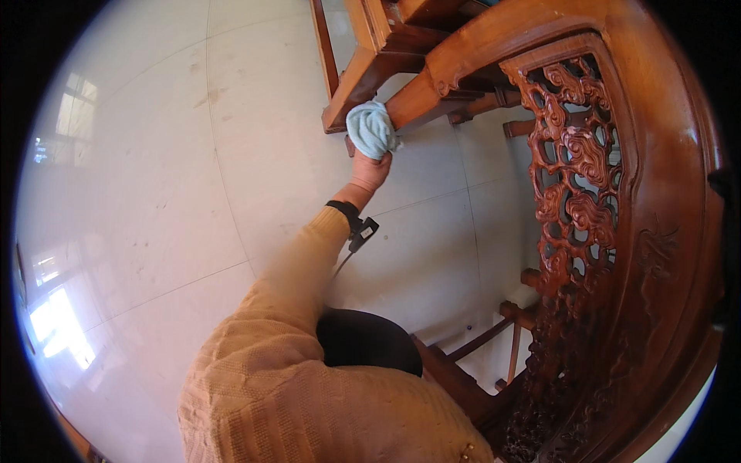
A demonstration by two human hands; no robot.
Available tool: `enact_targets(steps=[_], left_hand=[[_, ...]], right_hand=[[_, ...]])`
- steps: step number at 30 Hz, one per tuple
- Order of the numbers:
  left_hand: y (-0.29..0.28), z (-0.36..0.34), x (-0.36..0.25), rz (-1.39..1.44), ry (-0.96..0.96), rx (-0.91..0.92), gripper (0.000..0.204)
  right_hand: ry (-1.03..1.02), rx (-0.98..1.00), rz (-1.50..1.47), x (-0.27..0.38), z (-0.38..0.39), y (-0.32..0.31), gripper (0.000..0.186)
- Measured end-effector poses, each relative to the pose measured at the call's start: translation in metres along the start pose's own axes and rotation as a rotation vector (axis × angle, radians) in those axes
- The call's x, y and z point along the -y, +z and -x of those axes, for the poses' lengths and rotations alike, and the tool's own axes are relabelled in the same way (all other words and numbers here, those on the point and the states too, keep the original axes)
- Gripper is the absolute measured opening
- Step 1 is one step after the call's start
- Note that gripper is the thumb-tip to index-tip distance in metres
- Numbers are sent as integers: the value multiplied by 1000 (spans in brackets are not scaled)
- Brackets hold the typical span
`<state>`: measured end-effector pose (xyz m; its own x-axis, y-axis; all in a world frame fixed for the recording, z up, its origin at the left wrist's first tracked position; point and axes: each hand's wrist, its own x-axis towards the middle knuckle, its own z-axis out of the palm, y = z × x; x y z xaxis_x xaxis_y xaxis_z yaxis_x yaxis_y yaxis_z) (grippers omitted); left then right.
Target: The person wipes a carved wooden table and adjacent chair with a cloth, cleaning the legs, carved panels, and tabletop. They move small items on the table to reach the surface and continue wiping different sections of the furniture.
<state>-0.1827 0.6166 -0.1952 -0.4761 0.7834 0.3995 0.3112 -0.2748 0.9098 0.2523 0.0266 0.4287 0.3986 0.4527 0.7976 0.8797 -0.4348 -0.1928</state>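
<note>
My left hand (369,172) is closed on a bunched pale blue cloth (370,126), which is against the lower part of a reddish-brown wooden leg or rail (409,104) of the furniture at the top. My arm, in a tan knit sleeve, stretches up from the lower edge, with a black strap and small device (356,227) at the wrist. Beside me on the right stands a glossy wooden panel with openwork carving (579,154) of curling shapes, set in a broad frame (656,231). My right hand is out of view.
More wooden furniture (363,54) with square legs stands at the top centre. Wooden rungs and a low seat or base (478,339) show at the lower right, below the carved panel. Pale glossy floor tiles (139,193) spread across the left, reflecting bright window shapes.
</note>
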Motion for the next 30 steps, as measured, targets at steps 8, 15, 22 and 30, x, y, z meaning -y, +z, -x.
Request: enact_targets(steps=[8,15,22,30], left_hand=[[-23,-41,55,-657,-272,478,27],[-37,-3,31,462,-1144,820,22],[-4,23,89,521,-1254,446,26],[-2,-1,39,1038,-1326,222,36]], right_hand=[[-127,-39,424,-20,5,-12,46],[-105,-55,362,-12,9,-6,46],[-121,-63,390,-13,12,-9,47],[-127,-81,413,-15,18,-6,48]])
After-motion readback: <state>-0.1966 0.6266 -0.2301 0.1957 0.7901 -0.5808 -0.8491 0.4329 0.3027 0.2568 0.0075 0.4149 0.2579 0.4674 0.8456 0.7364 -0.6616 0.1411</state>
